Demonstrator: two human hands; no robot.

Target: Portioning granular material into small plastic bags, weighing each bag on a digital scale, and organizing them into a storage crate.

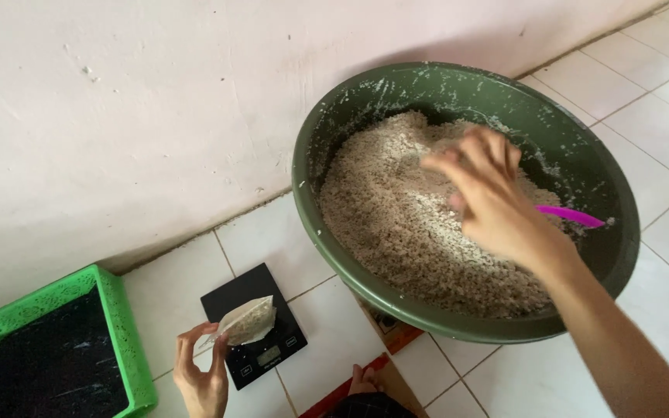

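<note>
My left hand (201, 373) holds a small clear plastic bag (247, 320) part-filled with pale grain, just above a black digital scale (254, 325) on the tiled floor. My right hand (492, 197) reaches into a large dark green basin (313, 143) and grips a pink scoop (573, 216) over a heap of whitish-brown grain (396, 220). Only the scoop's pink end shows past my fingers.
A bright green plastic crate (121, 321) with a dark inside stands at the lower left. A pale wall (156, 101) runs behind the basin. White floor tiles (644, 116) spread to the right. My foot (363, 381) rests on an orange-edged board (389, 334) under the basin.
</note>
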